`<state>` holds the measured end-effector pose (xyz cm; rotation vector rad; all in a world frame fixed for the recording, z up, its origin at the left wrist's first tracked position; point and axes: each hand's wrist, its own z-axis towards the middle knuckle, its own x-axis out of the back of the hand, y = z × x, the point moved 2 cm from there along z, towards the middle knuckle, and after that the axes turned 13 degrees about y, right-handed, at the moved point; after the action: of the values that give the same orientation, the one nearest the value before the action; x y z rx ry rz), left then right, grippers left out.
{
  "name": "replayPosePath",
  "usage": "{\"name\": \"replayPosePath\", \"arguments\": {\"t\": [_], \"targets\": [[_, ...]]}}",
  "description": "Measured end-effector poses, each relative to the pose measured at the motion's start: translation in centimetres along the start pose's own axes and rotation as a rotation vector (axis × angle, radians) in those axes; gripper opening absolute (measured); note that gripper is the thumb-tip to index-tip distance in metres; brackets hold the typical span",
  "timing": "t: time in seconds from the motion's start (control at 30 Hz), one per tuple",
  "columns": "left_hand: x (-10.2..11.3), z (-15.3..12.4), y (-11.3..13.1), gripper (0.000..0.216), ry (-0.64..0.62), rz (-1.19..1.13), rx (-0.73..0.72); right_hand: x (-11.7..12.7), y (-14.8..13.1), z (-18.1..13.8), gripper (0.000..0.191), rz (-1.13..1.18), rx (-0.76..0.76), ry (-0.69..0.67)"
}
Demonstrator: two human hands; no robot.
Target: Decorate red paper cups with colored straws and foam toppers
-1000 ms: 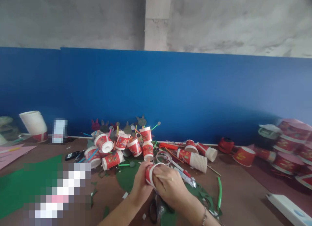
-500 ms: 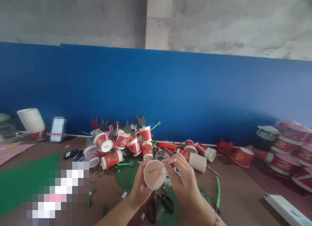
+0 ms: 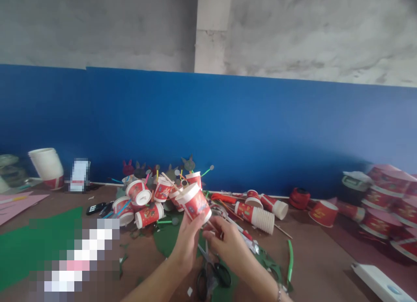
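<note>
My left hand (image 3: 186, 243) grips a red paper cup (image 3: 195, 203) from below, tilted with its white bottom up and to the left. A thin wooden stick (image 3: 171, 182) runs through the cup and sticks out at its upper left. My right hand (image 3: 226, 245) is closed in a pinch just under the cup, on the stick's lower end. Black-handled scissors (image 3: 211, 274) lie on the table beneath both hands, on green paper scraps (image 3: 169, 237).
A pile of finished red cups with coloured sticks (image 3: 150, 195) lies behind my hands by the blue wall. A stack of cups (image 3: 257, 214) lies on its side to the right. Red bowls (image 3: 387, 193) stand far right, green sheet (image 3: 19, 245) and a white bucket (image 3: 45, 165) left.
The cup was turned from facing me with its white bottom to tilted up and left, raised a little. My right hand moved from the cup's top right down to below it.
</note>
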<state>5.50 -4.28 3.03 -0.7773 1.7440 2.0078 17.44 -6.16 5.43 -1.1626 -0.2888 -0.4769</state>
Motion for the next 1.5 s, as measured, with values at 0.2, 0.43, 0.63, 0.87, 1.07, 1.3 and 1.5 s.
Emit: {"name": "replayPosePath", "arguments": {"t": [0.2, 0.43, 0.63, 0.87, 1.07, 1.3, 1.5], "targets": [[-1.4, 0.5, 0.1, 0.037, -0.094, -0.05, 0.097, -0.7, 0.9, 0.1, 0.034, 0.117, -0.058, -0.043], [-1.3, 2.8, 1.0, 0.019, 0.133, -0.223, 0.271, 0.3, 1.5, 0.4, 0.03, -0.04, -0.085, -0.248], [-0.1, 3.5, 0.4, 0.015, 0.15, -0.179, 0.391, -0.4, 2.2, 0.2, 0.023, -0.014, -0.187, -0.438], [-0.2, 2.9, -0.6, 0.016, 0.117, -0.099, 0.432, -1.1, 2.6, 0.5, 0.019, 0.065, -0.321, -0.305], [0.3, 3.8, -0.6, 0.011, 0.186, -0.156, 0.448, -0.8, 2.1, 0.2, 0.019, 0.113, -0.34, -0.51], [-0.1, 2.7, -1.2, 0.011, 0.16, -0.102, 0.466, -2.3, 2.9, 0.6, 0.019, 0.175, -0.286, -0.26], [-0.5, 2.5, -1.2, 0.012, 0.204, -0.179, 0.549, -2.1, 2.4, 0.2, 0.031, 0.391, -0.37, -0.371]]}}
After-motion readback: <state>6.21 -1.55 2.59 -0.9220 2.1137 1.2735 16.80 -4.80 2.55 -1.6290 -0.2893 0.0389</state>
